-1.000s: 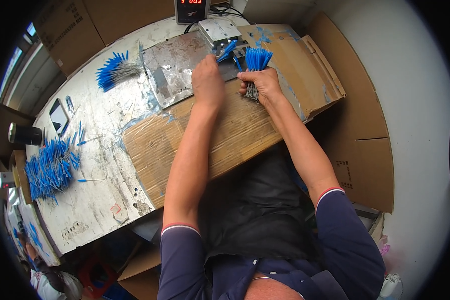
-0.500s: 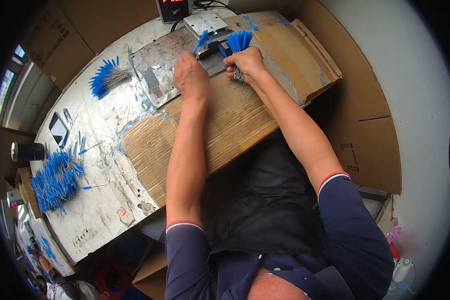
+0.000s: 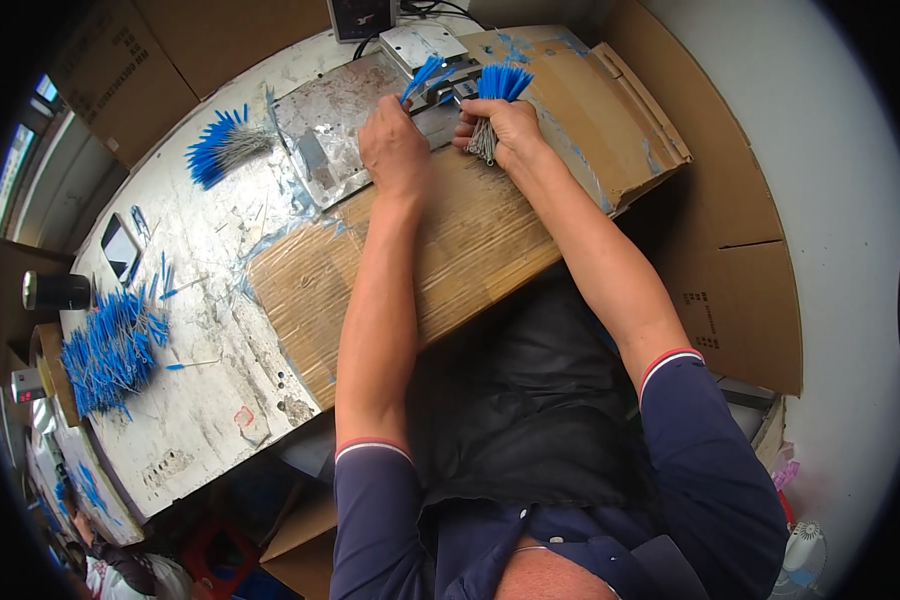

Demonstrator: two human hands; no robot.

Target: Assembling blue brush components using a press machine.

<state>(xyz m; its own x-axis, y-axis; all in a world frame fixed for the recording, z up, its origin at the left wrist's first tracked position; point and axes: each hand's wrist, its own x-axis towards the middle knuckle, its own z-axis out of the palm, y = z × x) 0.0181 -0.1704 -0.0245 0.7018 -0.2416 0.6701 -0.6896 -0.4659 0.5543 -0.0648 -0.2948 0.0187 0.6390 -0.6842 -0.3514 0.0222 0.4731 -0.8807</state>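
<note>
My left hand [image 3: 395, 147] is closed, its fingertips pinching a few blue-ended wire pieces [image 3: 425, 76] that point up and to the right. In my right hand [image 3: 507, 125] is a thick bundle of blue-ended wires [image 3: 505, 82], blue ends upward and thin grey looped wire ends hanging below the fingers. Between the two hands sits a small metal fixture [image 3: 457, 88], with the tips of the left hand's pieces close to it. Whether they touch it I cannot tell. A pale metal box [image 3: 422, 46] adjoins the fixture behind.
A fanned pile of blue-ended wires [image 3: 218, 148] lies left of the metal plate [image 3: 320, 120]; a larger heap [image 3: 115, 345] lies farther left. Nearby are a phone [image 3: 120, 248] and a dark cylinder [image 3: 56, 291]. Flattened cardboard [image 3: 400, 260] covers the near edge. A co-worker's arm shows at lower left.
The blue ends at my left hand lean farther right, toward the fixture. The dark part between my hands now shows bright metal. Red digits on the display box behind are no longer visible.
</note>
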